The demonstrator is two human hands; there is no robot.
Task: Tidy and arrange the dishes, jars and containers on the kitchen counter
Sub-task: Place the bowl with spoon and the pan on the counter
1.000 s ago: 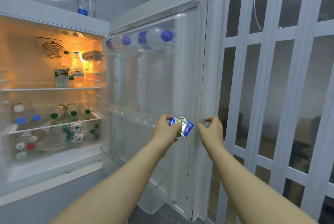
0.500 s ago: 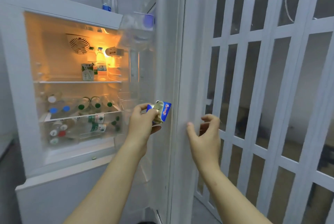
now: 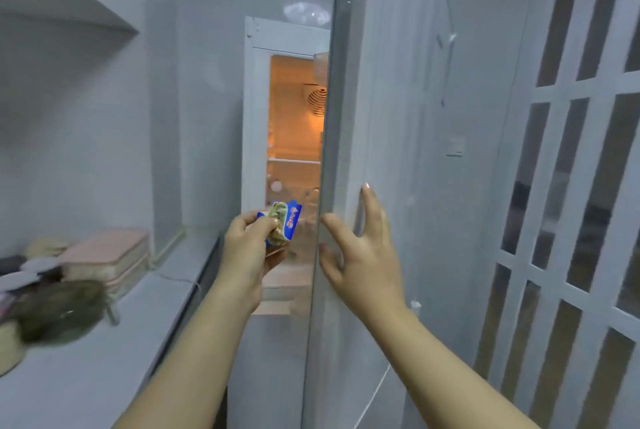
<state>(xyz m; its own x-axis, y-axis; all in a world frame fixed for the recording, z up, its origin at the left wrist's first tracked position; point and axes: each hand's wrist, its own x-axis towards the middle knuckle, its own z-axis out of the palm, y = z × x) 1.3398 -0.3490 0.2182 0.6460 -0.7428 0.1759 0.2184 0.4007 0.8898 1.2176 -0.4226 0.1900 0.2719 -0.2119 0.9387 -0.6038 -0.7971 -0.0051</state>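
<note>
At the fridge (image 3: 294,138), just past the end of the counter (image 3: 86,376), I have the right hand (image 3: 360,248) laid flat on the outer face of the fridge door (image 3: 388,82), fingers straight and spread, thumb at the door's edge, holding nothing. The left hand (image 3: 249,248) is curled round a small crumpled blue and gold packet (image 3: 285,224), pinching it in front of the narrow gap where the lit shelves show. The door stands only a little way open, so I judge this as a side step: either the packet goes in through that gap or the door gets pushed shut, and I cannot tell which. Of the main job, little looks finished from here. On the counter to my left a stack of pink boxes (image 3: 110,255) sits against the wall, with a dark round dish (image 3: 59,311) and other pieces just beside it, all too blurred to name. I judge the sorting of those dishes and containers is not yet done.
</note>
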